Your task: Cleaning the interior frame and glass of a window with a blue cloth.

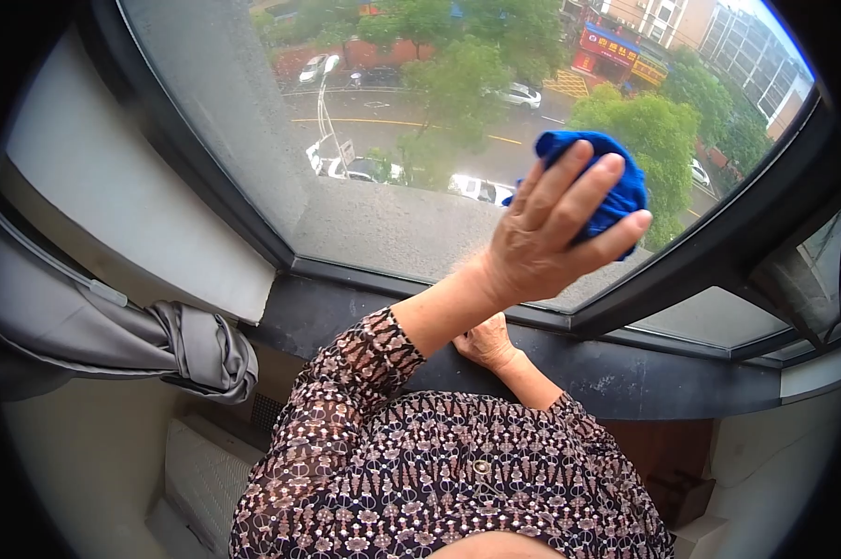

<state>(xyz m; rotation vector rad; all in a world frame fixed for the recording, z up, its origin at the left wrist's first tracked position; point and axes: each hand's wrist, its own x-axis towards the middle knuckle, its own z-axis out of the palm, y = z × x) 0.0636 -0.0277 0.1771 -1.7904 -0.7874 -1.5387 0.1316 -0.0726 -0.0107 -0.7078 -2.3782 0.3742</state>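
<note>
My left hand [542, 230] is pressed over a bunched blue cloth [619, 182] against the window glass [406, 140]. Its fingers are spread across the cloth and point up and to the right. Below the left forearm, my right hand [489, 342] rests on the dark windowsill [602, 370], close to the lower frame. Its fingers are curled and partly hidden behind the left arm, so I cannot tell whether they hold anything.
Dark window frame bars [658, 283] border the pane, with a smaller window section [714, 318] to the right. A knotted grey curtain [207, 353] hangs at the left. Through the glass are a concrete ledge [399, 216] and a street with cars and trees.
</note>
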